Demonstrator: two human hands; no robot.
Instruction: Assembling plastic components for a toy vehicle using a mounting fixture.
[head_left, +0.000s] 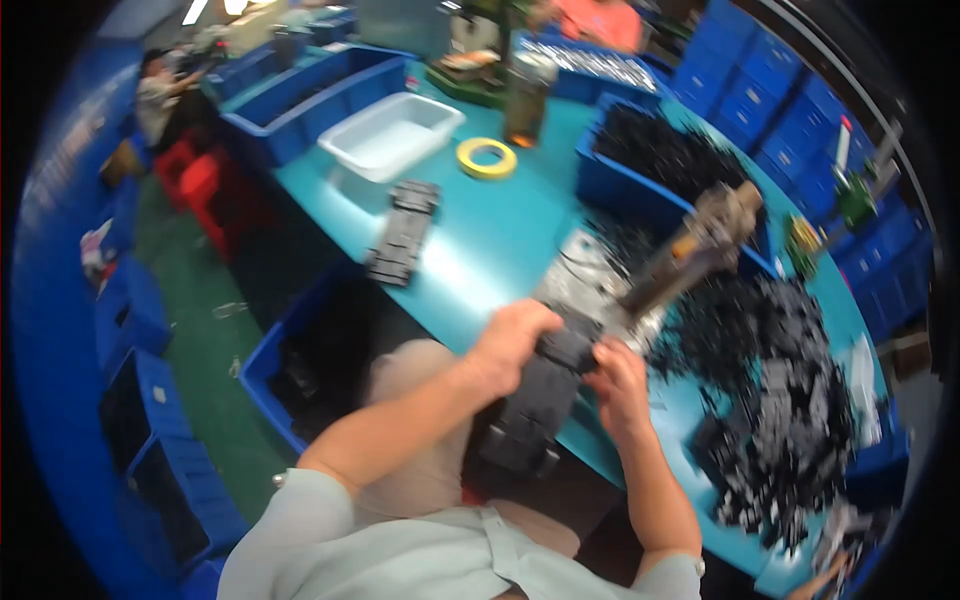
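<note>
A long black moulded plastic part (535,405), much like a toy vehicle chassis, is gripped between my two hands at the table's near edge. My left hand (505,345) closes on its far left side, and my right hand (618,380) pinches its far right corner. The part's far end lies by a metal plate (580,275), under the lower end of a metal machine head (685,260), which is blurred. I cannot tell whether they touch. A similar black part (405,232) rests farther left on the teal table (470,230).
Loose black parts (780,400) pile up at the right. Behind the machine stands a blue bin (625,185) of thin black pieces. A white tray (390,135), yellow tape (487,158) and a jar (530,100) are farther back. Below left is a blue crate (265,365).
</note>
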